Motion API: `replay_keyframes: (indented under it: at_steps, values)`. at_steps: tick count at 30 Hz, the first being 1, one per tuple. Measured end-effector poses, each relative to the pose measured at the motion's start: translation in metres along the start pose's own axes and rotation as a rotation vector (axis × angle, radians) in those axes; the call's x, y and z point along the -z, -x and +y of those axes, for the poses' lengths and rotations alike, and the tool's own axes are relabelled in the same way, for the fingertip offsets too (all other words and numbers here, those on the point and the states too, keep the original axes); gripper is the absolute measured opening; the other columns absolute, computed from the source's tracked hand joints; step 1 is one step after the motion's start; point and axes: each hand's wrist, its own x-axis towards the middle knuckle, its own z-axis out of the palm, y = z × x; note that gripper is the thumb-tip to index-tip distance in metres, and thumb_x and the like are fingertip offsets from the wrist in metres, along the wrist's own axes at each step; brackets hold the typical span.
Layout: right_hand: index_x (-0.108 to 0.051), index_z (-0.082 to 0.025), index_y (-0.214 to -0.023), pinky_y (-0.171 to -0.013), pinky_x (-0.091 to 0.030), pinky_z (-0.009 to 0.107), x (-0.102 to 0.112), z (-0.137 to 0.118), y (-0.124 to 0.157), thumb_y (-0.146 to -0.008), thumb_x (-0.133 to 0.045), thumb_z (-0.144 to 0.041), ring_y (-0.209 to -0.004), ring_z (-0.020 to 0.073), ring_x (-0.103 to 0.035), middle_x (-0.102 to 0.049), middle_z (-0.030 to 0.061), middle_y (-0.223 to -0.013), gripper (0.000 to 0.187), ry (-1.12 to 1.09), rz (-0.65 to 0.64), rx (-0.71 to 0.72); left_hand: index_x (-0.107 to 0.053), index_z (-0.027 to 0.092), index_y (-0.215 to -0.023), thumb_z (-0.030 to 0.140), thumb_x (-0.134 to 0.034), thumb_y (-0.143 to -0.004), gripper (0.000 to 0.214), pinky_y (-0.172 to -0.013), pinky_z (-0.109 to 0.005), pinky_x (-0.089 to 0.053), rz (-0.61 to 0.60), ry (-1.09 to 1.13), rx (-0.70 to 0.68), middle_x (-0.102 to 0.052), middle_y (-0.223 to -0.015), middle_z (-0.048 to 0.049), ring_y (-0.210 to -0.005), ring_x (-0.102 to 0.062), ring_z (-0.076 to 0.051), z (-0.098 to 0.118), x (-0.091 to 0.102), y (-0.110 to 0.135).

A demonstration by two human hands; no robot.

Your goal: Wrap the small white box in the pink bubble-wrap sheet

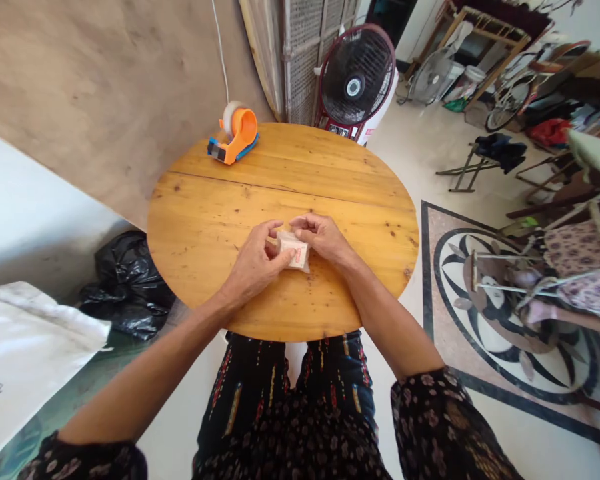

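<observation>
A small pale packet (296,252) with red print lies near the front of a round wooden table (280,193). My left hand (256,261) grips the packet's left side, thumb and fingers pinched on it. My right hand (320,237) holds the packet's upper right edge with its fingertips. Both hands rest low on the tabletop and partly cover the packet.
An orange tape dispenser (236,137) sits at the table's far left edge. A floor fan (356,77) stands behind the table. A black plastic bag (126,283) and a white sack (25,347) lie on the floor at left. Furniture and clutter fill the right side.
</observation>
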Motion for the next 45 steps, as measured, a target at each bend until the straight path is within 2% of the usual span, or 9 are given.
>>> replay_keyframes:
  at_steps: [9,14,19,25,29,33,38,42,45]
  values:
    - [-0.063,-0.017,-0.091,-0.072,-0.049,0.027,-0.002,0.000,0.002,-0.064,-0.072,-0.031,-0.074,0.0125,-0.061,-0.066,0.0007,-0.084,0.032,-0.223,0.031,-0.069,-0.039,0.019,-0.146,0.038,-0.067,-0.078,0.076,-0.077,-0.032,-0.054,-0.159,0.124,0.106,-0.063,-0.116,-0.0086,-0.083,-0.064,-0.015,0.001,0.002,-0.006]
    - [-0.063,-0.017,-0.091,-0.075,-0.050,0.027,0.002,-0.003,0.004,-0.069,-0.068,-0.028,-0.079,0.0136,-0.063,-0.068,0.0015,-0.088,0.025,-0.144,0.007,-0.060,-0.035,0.016,-0.146,0.038,-0.067,-0.078,0.078,-0.075,-0.029,-0.054,-0.215,0.220,0.111,-0.063,-0.114,-0.0087,-0.086,-0.065,-0.016,0.000,0.001,-0.012]
    - [-0.063,-0.016,-0.093,-0.082,-0.050,0.030,0.005,-0.005,0.007,-0.073,-0.062,-0.024,-0.088,0.0158,-0.066,-0.069,0.0035,-0.093,0.021,-0.033,-0.008,0.001,-0.038,0.016,-0.145,0.039,-0.067,-0.078,0.077,-0.073,-0.029,-0.053,-0.216,0.241,0.097,-0.062,-0.112,-0.0086,-0.086,-0.065,-0.016,0.000,0.002,-0.016]
    - [-0.064,-0.017,-0.096,-0.086,-0.050,0.033,0.006,-0.008,0.008,-0.074,-0.057,-0.021,-0.094,0.0178,-0.065,-0.070,0.0057,-0.098,0.024,0.060,-0.007,0.079,-0.045,0.016,-0.141,0.041,-0.067,-0.077,0.071,-0.072,-0.028,-0.050,-0.230,0.115,0.061,-0.059,-0.102,-0.0046,-0.081,-0.060,-0.015,-0.002,0.006,-0.018]
    - [-0.065,-0.016,-0.099,-0.084,-0.051,0.032,0.007,-0.010,0.008,-0.075,-0.056,-0.022,-0.093,0.0177,-0.065,-0.070,0.0059,-0.097,0.026,0.031,-0.022,0.064,-0.043,0.015,-0.144,0.040,-0.062,-0.082,0.069,-0.080,-0.029,-0.050,-0.273,0.102,-0.024,-0.062,-0.106,-0.0059,-0.091,-0.061,-0.017,-0.003,0.006,-0.018]
    - [-0.064,-0.016,-0.096,-0.082,-0.051,0.030,0.008,-0.010,0.007,-0.077,-0.054,-0.023,-0.088,0.0165,-0.065,-0.070,0.0046,-0.094,0.023,0.018,-0.020,0.047,-0.037,0.015,-0.147,0.037,-0.064,-0.083,0.072,-0.085,-0.030,-0.050,-0.282,0.227,-0.054,-0.063,-0.114,-0.0087,-0.097,-0.062,-0.019,-0.005,-0.001,-0.018]
    - [-0.062,-0.016,-0.102,-0.075,-0.051,0.029,0.012,-0.006,0.006,-0.079,-0.054,-0.026,-0.077,0.0150,-0.062,-0.068,0.0026,-0.086,0.026,-0.028,0.017,0.077,-0.036,0.014,-0.146,0.035,-0.072,-0.080,0.078,-0.083,-0.029,-0.050,-0.284,0.410,-0.051,-0.064,-0.110,-0.0095,-0.095,-0.063,-0.019,-0.006,-0.006,-0.019]
    - [-0.059,-0.018,-0.106,-0.067,-0.051,0.027,0.015,-0.008,0.008,-0.081,-0.054,-0.028,-0.070,0.0136,-0.061,-0.066,0.0010,-0.081,0.028,-0.100,0.022,-0.001,-0.039,0.012,-0.142,0.037,-0.076,-0.077,0.079,-0.084,-0.029,-0.052,-0.298,0.464,-0.046,-0.063,-0.115,-0.0115,-0.098,-0.064,-0.020,-0.008,-0.005,-0.020]
    - [-0.057,-0.019,-0.111,-0.065,-0.053,0.026,0.018,-0.014,0.009,-0.082,-0.054,-0.029,-0.073,0.0140,-0.064,-0.068,0.0034,-0.092,0.031,-0.131,0.068,-0.087,-0.040,0.013,-0.142,0.037,-0.078,-0.076,0.080,-0.085,-0.029,-0.052,-0.295,0.486,-0.035,-0.062,-0.118,-0.0121,-0.100,-0.064,-0.020,-0.011,-0.005,-0.021]
